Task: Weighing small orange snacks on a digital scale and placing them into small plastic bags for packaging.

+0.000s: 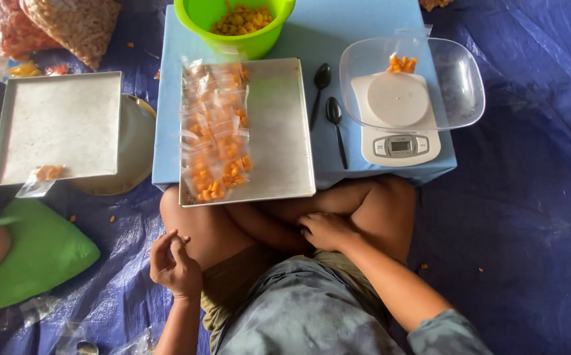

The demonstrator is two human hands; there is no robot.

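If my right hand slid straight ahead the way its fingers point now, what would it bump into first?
The right hand rests on the crossed legs, fingers pointing left. Going straight on, it would likely meet the person's own shin first, then the left knee; depth is hard to judge.

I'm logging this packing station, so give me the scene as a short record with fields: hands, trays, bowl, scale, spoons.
left hand: left hand empty, fingers curled, beside the knee
right hand: right hand empty, resting on crossed legs
centre tray: metal tray on the low blue table, rows of small clear snack packets along its left side
side tray: second metal tray to the left, one packet at its near edge
bowl: green bowl of orange snack pieces
scale: kitchen scale with clear bowl, few pieces inside
spoons: two black spoons between tray and scale
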